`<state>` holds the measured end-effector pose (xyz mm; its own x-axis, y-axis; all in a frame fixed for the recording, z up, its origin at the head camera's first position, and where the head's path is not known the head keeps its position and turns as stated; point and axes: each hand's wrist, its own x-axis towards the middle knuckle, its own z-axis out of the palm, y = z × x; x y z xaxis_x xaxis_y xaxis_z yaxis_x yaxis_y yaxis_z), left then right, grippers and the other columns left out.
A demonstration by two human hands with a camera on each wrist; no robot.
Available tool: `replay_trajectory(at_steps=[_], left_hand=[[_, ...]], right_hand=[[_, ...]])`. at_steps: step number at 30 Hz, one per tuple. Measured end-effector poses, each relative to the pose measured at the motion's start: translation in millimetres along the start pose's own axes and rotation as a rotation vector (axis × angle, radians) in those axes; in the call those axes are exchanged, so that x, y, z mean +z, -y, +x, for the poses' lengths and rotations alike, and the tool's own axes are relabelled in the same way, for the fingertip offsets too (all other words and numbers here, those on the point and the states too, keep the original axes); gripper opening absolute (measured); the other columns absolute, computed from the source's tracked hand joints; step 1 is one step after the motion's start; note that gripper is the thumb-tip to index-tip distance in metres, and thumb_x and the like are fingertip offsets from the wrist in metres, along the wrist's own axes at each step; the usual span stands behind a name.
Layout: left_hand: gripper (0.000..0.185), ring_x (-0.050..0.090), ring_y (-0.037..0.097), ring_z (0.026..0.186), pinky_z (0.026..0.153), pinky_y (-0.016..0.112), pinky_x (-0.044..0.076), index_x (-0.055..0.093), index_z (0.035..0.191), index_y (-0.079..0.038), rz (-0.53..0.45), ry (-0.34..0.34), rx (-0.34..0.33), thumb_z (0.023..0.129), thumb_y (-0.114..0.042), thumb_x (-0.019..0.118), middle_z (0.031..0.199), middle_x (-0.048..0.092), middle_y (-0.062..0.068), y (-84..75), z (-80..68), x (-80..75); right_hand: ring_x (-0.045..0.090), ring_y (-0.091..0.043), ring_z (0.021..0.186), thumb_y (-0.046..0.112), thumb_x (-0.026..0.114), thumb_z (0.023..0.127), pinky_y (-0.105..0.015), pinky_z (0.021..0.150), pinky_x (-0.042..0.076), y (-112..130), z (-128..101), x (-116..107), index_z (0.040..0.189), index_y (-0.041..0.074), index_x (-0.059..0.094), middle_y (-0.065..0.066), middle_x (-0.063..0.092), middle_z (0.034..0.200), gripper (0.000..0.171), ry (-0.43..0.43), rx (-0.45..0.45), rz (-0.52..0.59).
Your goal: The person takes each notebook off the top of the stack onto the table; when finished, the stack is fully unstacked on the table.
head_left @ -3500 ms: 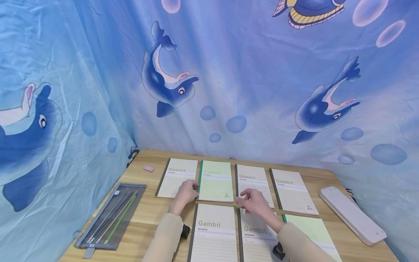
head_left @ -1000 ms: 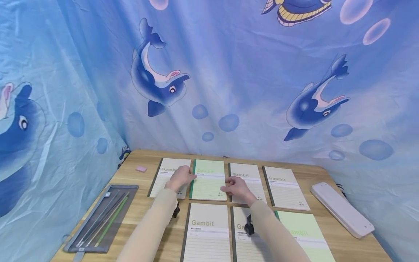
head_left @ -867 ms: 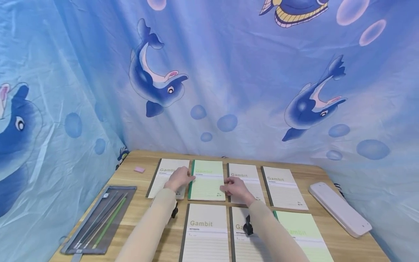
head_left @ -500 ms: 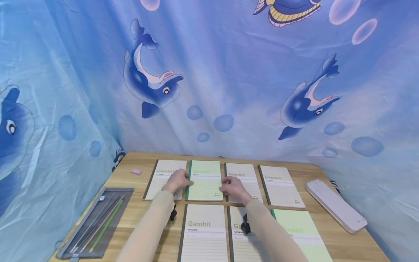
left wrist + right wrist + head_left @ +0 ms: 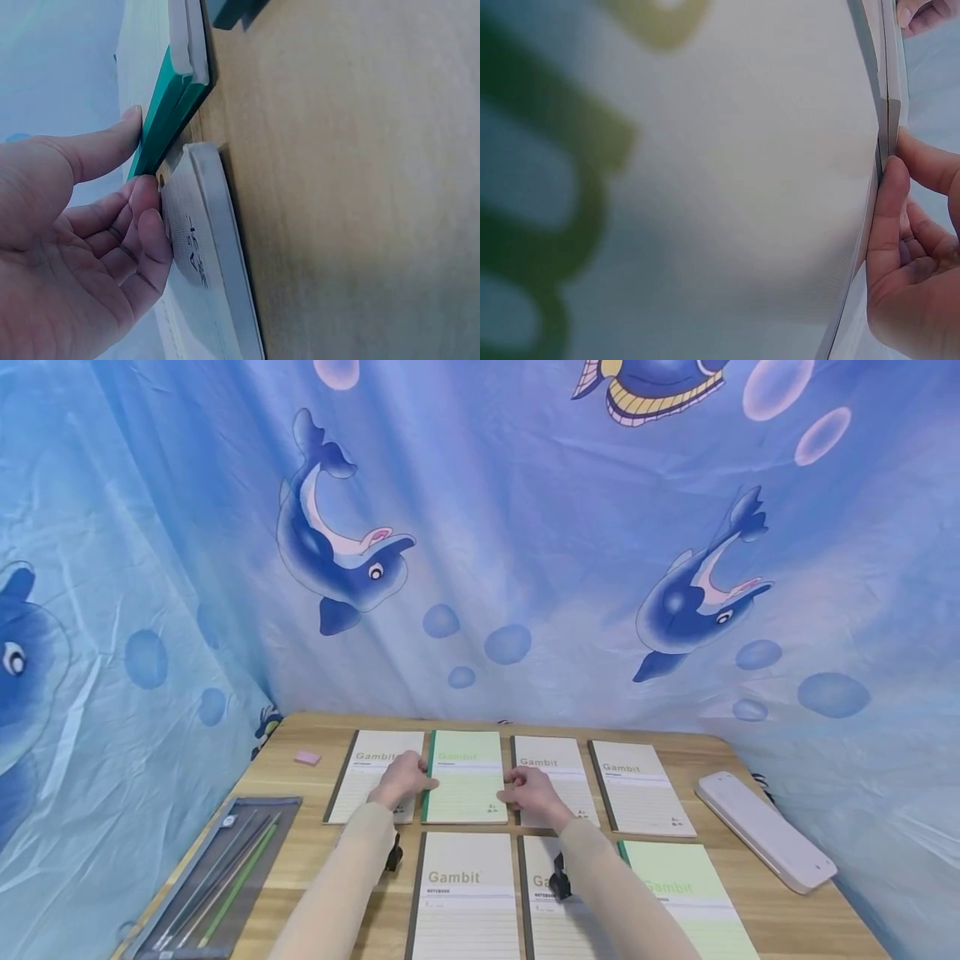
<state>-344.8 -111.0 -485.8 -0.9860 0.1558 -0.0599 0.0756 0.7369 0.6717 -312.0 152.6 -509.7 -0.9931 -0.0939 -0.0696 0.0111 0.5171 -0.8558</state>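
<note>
A light-green notebook [image 5: 467,777] with a green spine lies second from left in the back row. In the left wrist view, two green-spined layers are stacked there. My left hand [image 5: 402,779] pinches the spine side, thumb on top and curled fingers at the edge; it overlaps the white notebook [image 5: 348,797] on the left. My right hand [image 5: 534,793] pinches the opposite edge between thumb and fingers, above the left part of another white notebook [image 5: 570,768]. In the right wrist view, two stacked edges [image 5: 889,120] sit between the right hand's thumb and index finger.
A fourth notebook [image 5: 641,789] ends the back row. In front lie two white notebooks, one whole [image 5: 468,902] and one partly under my right sleeve [image 5: 622,889], and a green one [image 5: 708,914]. A grey mesh pencil pouch [image 5: 262,872], a pink eraser [image 5: 307,757] and a white case [image 5: 765,831] flank them.
My right hand has moved left from the third notebook's lower corner to the green notebook's right edge. Both hands have since slid slightly toward the notebook's lower end. The head view has shifted right.
</note>
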Motion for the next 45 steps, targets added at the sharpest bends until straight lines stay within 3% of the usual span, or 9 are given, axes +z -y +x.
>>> replay_trajectory(at_steps=[4, 8, 12, 22, 29, 37, 39, 45], left_hand=[[0.019, 0.049, 0.019, 0.068, 0.064, 0.035, 0.045, 0.069, 0.090, 0.003, -0.028, -0.002, -0.010, 0.086, -0.014, 0.078, 0.078, 0.060, 0.007, 2.3, -0.1, 0.5], [0.033, 0.062, 0.028, 0.091, 0.083, 0.044, 0.053, 0.067, 0.108, 0.008, -0.064, -0.028, -0.040, 0.085, -0.012, 0.078, 0.101, 0.067, 0.016, 2.5, -1.6, 0.1], [0.041, 0.060, 0.034, 0.107, 0.093, 0.049, 0.050, 0.062, 0.118, 0.008, -0.134, -0.032, -0.076, 0.085, -0.012, 0.077, 0.114, 0.064, 0.019, 3.8, -1.9, 1.1], [0.038, 0.060, 0.027, 0.093, 0.084, 0.043, 0.051, 0.058, 0.114, 0.008, -0.194, -0.007, -0.090, 0.086, -0.011, 0.075, 0.101, 0.062, 0.014, 5.1, -5.1, -4.3], [0.038, 0.061, 0.028, 0.092, 0.085, 0.044, 0.052, 0.057, 0.115, 0.010, -0.193, -0.007, -0.089, 0.085, -0.007, 0.072, 0.103, 0.064, 0.018, 5.6, -6.2, -12.1], [0.040, 0.058, 0.021, 0.072, 0.060, 0.030, 0.052, 0.052, 0.121, 0.015, -0.206, 0.010, -0.067, 0.087, -0.002, 0.064, 0.105, 0.062, 0.022, 9.6, -7.4, -20.6], [0.039, 0.059, 0.022, 0.074, 0.059, 0.030, 0.053, 0.050, 0.122, 0.014, -0.221, 0.008, -0.059, 0.088, -0.002, 0.063, 0.106, 0.061, 0.022, 11.2, -7.9, -22.2], [0.040, 0.064, 0.030, 0.092, 0.069, 0.037, 0.058, 0.049, 0.123, 0.011, -0.322, 0.009, -0.052, 0.090, -0.004, 0.065, 0.110, 0.062, 0.025, 16.6, -8.0, -25.2]], right_hand=[[0.063, -0.016, 0.069, 0.012, 0.079, 0.084, -0.029, 0.066, 0.058, 0, 0, 2, 0.117, -0.002, 0.064, -0.004, 0.054, 0.081, 0.039, -0.006, -0.009, -0.003], [0.063, -0.016, 0.068, 0.011, 0.079, 0.084, -0.029, 0.064, 0.057, 1, -2, 2, 0.116, -0.006, 0.064, -0.004, 0.052, 0.080, 0.039, -0.011, -0.037, 0.000], [0.063, -0.016, 0.067, 0.012, 0.079, 0.084, -0.029, 0.063, 0.057, 2, -3, 1, 0.117, -0.007, 0.063, -0.004, 0.052, 0.079, 0.042, -0.022, -0.039, -0.008], [0.063, -0.016, 0.067, 0.016, 0.083, 0.082, -0.030, 0.064, 0.057, 3, -3, 0, 0.120, -0.006, 0.063, -0.006, 0.054, 0.081, 0.048, -0.032, -0.031, -0.024], [0.063, -0.015, 0.065, 0.012, 0.081, 0.083, -0.030, 0.063, 0.058, 2, -2, -1, 0.114, -0.006, 0.064, -0.005, 0.053, 0.079, 0.040, -0.034, -0.042, -0.023], [0.060, -0.015, 0.062, 0.009, 0.082, 0.080, -0.029, 0.060, 0.056, 2, -2, 1, 0.112, -0.006, 0.064, -0.004, 0.053, 0.076, 0.039, -0.037, -0.057, -0.042], [0.060, -0.015, 0.061, 0.010, 0.082, 0.080, -0.028, 0.060, 0.056, 2, -2, 3, 0.112, -0.005, 0.064, -0.004, 0.053, 0.076, 0.039, -0.033, -0.057, -0.040], [0.060, -0.014, 0.061, 0.011, 0.081, 0.081, -0.027, 0.059, 0.053, 3, -1, 3, 0.112, -0.003, 0.064, -0.003, 0.053, 0.075, 0.038, -0.037, -0.050, -0.053]])
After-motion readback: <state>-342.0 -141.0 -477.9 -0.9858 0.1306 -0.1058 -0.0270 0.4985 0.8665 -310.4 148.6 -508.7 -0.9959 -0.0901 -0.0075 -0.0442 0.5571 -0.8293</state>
